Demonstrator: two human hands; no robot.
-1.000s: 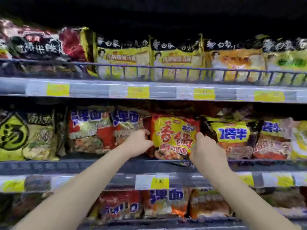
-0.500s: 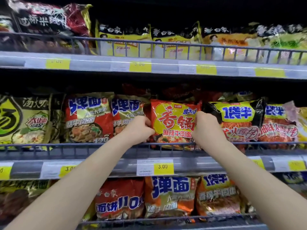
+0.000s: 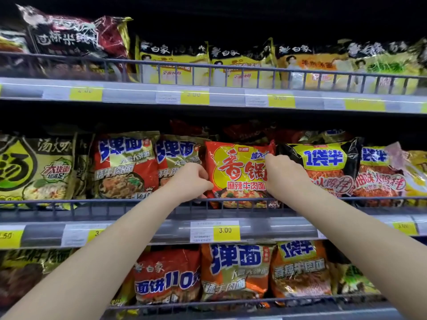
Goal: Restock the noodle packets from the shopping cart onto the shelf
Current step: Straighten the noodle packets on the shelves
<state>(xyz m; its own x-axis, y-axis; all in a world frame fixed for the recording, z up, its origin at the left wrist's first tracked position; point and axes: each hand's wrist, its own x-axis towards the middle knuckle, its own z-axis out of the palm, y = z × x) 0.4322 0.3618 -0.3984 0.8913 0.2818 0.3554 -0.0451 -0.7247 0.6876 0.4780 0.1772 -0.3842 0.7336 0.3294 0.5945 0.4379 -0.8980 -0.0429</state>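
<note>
Both hands, left hand [image 3: 193,181] and right hand [image 3: 285,174], pinch the side edges of a red noodle packet [image 3: 238,172] standing upright on the middle shelf [image 3: 161,232].

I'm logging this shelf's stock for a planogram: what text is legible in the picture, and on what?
"香锅", "麻辣牛肉面": red packet held between left hand and right hand.
"弹面": packet left of it.
"1袋半": black-edged packet on the right.
"3.00": yellow price tag on the shelf edge below.
"过桥米线": dark top-shelf packet.
Upper price tags: too blurred.
</note>
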